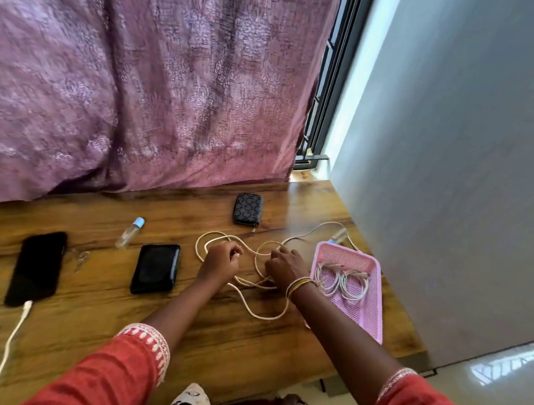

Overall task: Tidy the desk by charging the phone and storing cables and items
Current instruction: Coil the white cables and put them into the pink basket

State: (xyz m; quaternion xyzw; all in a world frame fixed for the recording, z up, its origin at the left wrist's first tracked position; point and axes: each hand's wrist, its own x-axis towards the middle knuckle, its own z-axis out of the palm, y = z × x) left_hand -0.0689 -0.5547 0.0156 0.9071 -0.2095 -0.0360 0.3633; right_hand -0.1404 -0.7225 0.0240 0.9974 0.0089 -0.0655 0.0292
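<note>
A long cream cable (256,313) lies in loose loops on the wooden desk (101,323). My left hand (222,258) grips one loop of it, fingers curled. My right hand (284,264), with bangles at the wrist, pinches another part of the same cable. A pink mesh basket (366,317) at the right holds two coiled white cables (342,280). The black phone (38,267) lies at the far left with a white charging cable (8,341) plugged into its near end.
A black pouch (155,268) lies left of my hands. A small clear bottle with a blue cap (129,233) and a patterned dark wallet (247,208) sit farther back. Purple curtain (142,89) hangs behind the desk; a grey wall (444,179) borders the right.
</note>
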